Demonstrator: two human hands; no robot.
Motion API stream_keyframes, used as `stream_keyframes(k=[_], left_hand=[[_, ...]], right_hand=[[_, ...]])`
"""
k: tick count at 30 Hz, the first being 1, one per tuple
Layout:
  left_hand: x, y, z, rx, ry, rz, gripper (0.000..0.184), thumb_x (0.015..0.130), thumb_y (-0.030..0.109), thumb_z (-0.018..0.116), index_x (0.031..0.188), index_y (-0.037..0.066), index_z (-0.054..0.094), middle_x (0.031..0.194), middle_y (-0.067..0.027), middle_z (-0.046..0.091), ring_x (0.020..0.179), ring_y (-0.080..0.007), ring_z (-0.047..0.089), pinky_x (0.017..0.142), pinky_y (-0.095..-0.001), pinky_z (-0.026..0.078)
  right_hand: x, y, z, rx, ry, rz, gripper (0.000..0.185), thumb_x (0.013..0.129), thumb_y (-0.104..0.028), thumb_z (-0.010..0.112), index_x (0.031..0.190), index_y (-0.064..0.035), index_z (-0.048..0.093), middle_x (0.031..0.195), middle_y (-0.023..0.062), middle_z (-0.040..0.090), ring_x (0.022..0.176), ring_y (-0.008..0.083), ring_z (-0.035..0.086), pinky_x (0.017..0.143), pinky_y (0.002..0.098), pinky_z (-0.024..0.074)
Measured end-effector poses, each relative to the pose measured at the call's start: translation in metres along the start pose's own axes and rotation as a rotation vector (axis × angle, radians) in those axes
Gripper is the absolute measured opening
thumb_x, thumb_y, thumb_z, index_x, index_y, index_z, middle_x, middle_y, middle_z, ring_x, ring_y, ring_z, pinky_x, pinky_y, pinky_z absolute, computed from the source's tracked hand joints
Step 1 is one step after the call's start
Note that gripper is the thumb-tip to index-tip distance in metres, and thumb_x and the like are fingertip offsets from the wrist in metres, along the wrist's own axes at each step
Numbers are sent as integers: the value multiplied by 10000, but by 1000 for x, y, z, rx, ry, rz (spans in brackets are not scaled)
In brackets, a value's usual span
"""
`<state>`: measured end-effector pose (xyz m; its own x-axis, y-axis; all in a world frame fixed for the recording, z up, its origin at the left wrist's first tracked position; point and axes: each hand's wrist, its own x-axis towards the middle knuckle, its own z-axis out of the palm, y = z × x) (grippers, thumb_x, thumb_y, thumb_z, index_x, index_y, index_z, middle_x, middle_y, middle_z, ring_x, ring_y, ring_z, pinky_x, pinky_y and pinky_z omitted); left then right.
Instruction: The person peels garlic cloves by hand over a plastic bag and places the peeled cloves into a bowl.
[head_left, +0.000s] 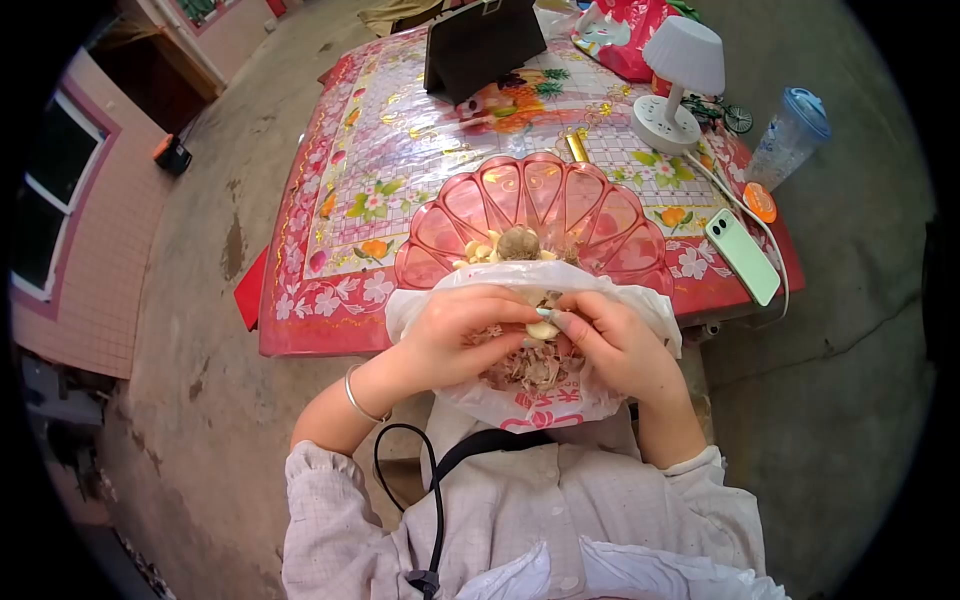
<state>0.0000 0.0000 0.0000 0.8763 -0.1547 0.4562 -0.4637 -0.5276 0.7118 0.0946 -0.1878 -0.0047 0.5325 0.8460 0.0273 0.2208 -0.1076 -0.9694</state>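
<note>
Between my two hands is a pale garlic clove (541, 330), held over an open white plastic bag (600, 398). My left hand (470, 328) comes in from the left with its fingers pinched at the clove. From the other side, the thumb and fingers of my right hand (612, 338) press together on it. Dry garlic skins (530, 368) fill the bag below. Just beyond the bag, a red clear scalloped tray (450, 215) holds peeled cloves (482, 246) and a brownish whole garlic bulb (519, 244).
The table (335, 210) has a flowered plastic cover. A black tablet stand (485, 50) is at the back. On the right are a white lamp (680, 60), its cable, a green phone (742, 256), an orange lid (760, 202) and a clear tumbler (790, 135).
</note>
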Motion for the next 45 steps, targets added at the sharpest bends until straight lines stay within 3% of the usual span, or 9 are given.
stream_keyframes(k=[3, 5, 17, 30, 32, 33, 36, 38, 45], left_hand=[[2, 0, 2, 14, 27, 10, 241, 685, 7, 644, 925, 10, 623, 866, -102, 617, 786, -227, 604, 679, -298, 477], [2, -1, 2, 6, 24, -1, 262, 652, -15, 685, 907, 11, 634, 858, -120, 629, 774, -224, 611, 675, -303, 480], [1, 0, -1, -47, -36, -38, 241, 696, 18, 632, 937, 11, 625, 866, -112, 620, 782, -237, 606, 677, -303, 475], [1, -3, -2, -104, -58, -72, 239, 698, 26, 633, 937, 9, 625, 855, -117, 627, 768, -239, 611, 671, -307, 473], [0, -4, -1, -119, -56, -91, 234, 698, 30, 676, 927, 21, 635, 851, -99, 635, 757, -198, 602, 670, -292, 461], [0, -4, -2, -119, -56, -91, 234, 698, 30, 676, 927, 21, 635, 851, -99, 635, 757, -198, 602, 670, -292, 461], [0, -3, -2, -139, -63, -101, 220, 695, 18, 672, 911, 16, 632, 861, -92, 636, 750, -183, 596, 667, -288, 460], [0, -2, -2, -182, -40, -143, 209, 687, -2, 667, 893, 6, 627, 863, -82, 635, 752, -168, 588, 672, -283, 458], [0, -1, -3, -181, -26, -117, 203, 677, -6, 646, 875, 12, 608, 847, -80, 625, 796, -197, 600, 722, -294, 461]], right_hand=[[-2, -4, -2, -65, 70, -36, 261, 792, -133, 591, 994, 21, 531, 716, 24, 553, 625, 71, 515, 561, 192, 409], [-6, -13, -4, -96, 4, -25, 228, 785, -153, 581, 932, 19, 553, 718, 71, 566, 636, 141, 539, 568, 268, 429], [-4, -13, -4, -146, -36, -66, 127, 777, -102, 559, 841, 7, 546, 646, 63, 544, 566, 118, 523, 513, 259, 417], [0, -8, -2, -220, -50, -196, 171, 842, -171, 539, 860, -2, 561, 709, 106, 569, 627, 222, 546, 581, 319, 422], [-1, -10, -1, -181, -33, -129, 161, 849, -159, 523, 857, -2, 562, 734, 115, 576, 664, 252, 552, 606, 328, 423], [-1, -9, 0, -181, -33, -130, 161, 849, -159, 523, 857, -2, 562, 734, 115, 576, 664, 252, 552, 606, 328, 423], [-2, -6, 1, -202, 32, -201, 127, 845, -106, 533, 830, 17, 562, 648, 59, 540, 574, 117, 502, 518, 251, 397], [-3, -10, 0, -189, 26, -15, 190, 852, -175, 521, 881, 8, 563, 760, 146, 584, 686, 267, 564, 618, 337, 426], [-3, -8, 2, -149, 104, 20, 223, 858, -195, 503, 899, 18, 555, 772, 167, 578, 708, 285, 562, 628, 339, 424]])
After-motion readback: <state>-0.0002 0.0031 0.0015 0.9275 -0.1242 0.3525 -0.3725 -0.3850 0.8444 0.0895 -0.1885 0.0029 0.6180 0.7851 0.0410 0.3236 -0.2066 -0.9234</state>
